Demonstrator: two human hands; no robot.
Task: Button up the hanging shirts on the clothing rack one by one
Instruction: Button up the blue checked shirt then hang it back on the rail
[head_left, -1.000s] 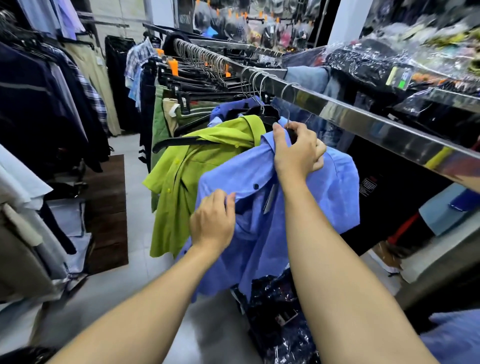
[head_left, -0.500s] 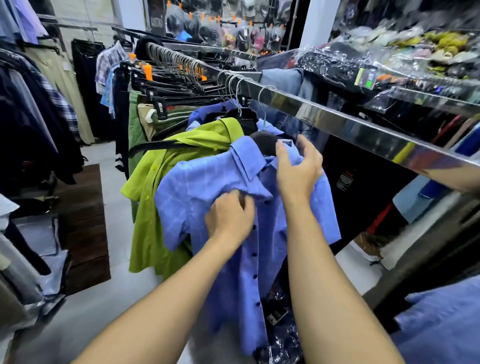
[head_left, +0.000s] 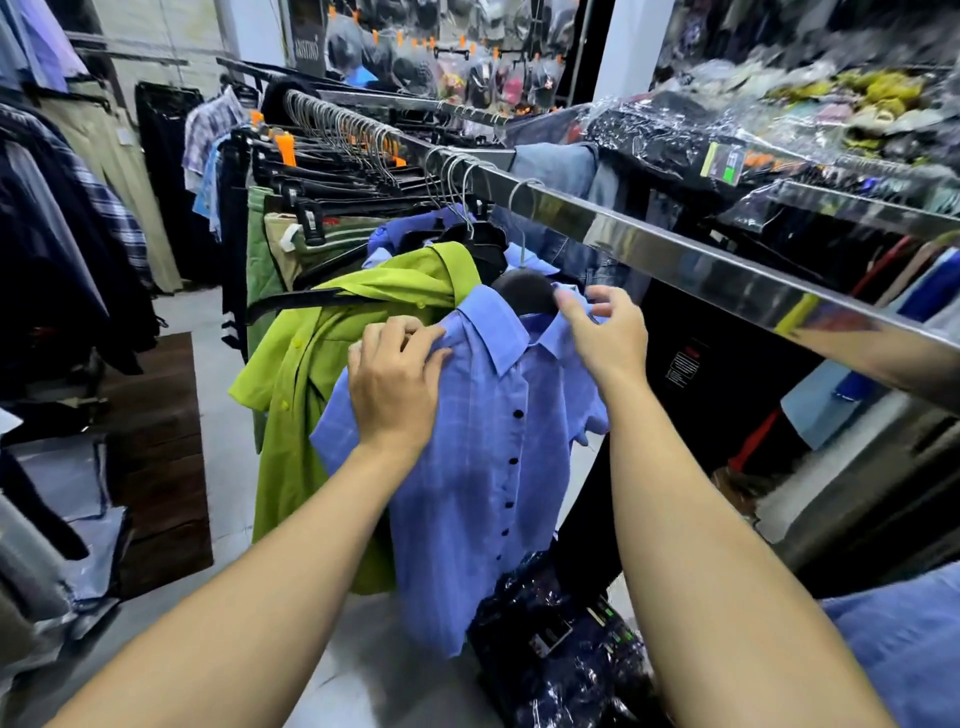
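So we've got the blue shirt (head_left: 467, 467) hanging mid-frame off the steel rail (head_left: 675, 249), dark buttons running down its closed front. Our left hand (head_left: 395, 384) has its grip bunched on the shirt's shoulder fabric, and our right hand (head_left: 608, 338) is pinching the collar up by the black hanger (head_left: 524, 293). A green shirt (head_left: 311, 374) crowds right up against it on the left. Bagged dark clothes (head_left: 561, 639) pile at bottom center, and plastic-wrapped stock (head_left: 779, 119) fills the upper right. A packed row of hangers (head_left: 337, 135) runs along the rail toward the upper left.
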